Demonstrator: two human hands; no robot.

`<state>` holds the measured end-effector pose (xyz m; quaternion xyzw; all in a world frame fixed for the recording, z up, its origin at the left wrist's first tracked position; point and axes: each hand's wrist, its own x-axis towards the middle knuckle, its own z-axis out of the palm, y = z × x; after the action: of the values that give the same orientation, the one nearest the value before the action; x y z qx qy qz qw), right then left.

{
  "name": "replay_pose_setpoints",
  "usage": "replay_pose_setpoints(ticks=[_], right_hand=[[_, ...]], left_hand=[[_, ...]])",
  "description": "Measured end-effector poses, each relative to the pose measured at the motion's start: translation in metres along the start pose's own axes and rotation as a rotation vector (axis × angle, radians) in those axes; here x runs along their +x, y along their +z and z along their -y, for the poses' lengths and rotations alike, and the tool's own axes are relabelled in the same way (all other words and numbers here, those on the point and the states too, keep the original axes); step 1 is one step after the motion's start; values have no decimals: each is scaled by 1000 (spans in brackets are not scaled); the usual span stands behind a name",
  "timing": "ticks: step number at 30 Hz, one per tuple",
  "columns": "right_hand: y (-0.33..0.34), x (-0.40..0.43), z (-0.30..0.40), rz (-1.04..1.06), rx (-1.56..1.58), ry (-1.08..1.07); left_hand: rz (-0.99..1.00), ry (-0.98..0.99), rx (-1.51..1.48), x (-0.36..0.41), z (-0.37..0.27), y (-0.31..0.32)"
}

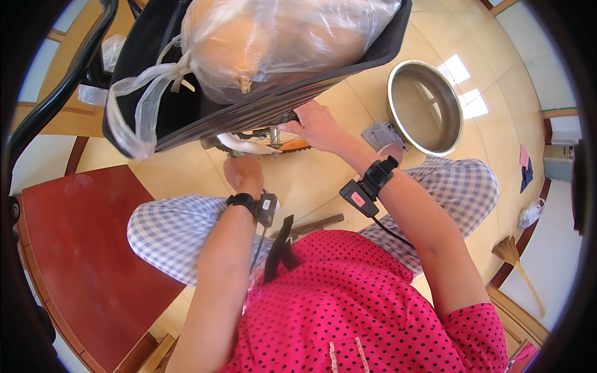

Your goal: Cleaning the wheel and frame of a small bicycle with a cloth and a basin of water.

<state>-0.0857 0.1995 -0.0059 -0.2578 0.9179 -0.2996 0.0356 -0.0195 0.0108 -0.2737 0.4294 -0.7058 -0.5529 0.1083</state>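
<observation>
A bike-like vehicle stands before me, with a black plastic basket (373,67) holding a tied clear plastic bag (280,42) of large orange-brown items. Under the basket show a wheel with an orange rim (298,143) and a white curved part (247,143). My left hand (245,170) is low beside the white part; its fingertips are hard to see, and something greenish shows there. My right hand (317,126) reaches under the basket's edge, its fingers at a dark part above the wheel, partly hidden by the basket. Both wrists wear black strapped devices.
A steel basin (424,109) of water stands on the tiled floor at the right, a grey cloth (385,136) beside it. A red board or mat (93,261) lies at the left. A straw broom (517,265) leans at the far right. A black curved tube (60,100) rises at the left.
</observation>
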Motion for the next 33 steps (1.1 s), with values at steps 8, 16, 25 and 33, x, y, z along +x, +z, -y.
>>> replay_pose_setpoints(ticks=[8,16,25,33], right_hand=[[0,-1,5,-26,17,50],[-8,-2,-9,97,589,305],[-24,-12,-11,43,813,448],[-13,-18,-3,-55,639,305]], left_hand=[[446,-263,-79,-46,2,42],[999,-692,-731,-134,-108,41],[990,-828,-889,-142,-174,14],[751,-723,-1065,-141,-218,-51]])
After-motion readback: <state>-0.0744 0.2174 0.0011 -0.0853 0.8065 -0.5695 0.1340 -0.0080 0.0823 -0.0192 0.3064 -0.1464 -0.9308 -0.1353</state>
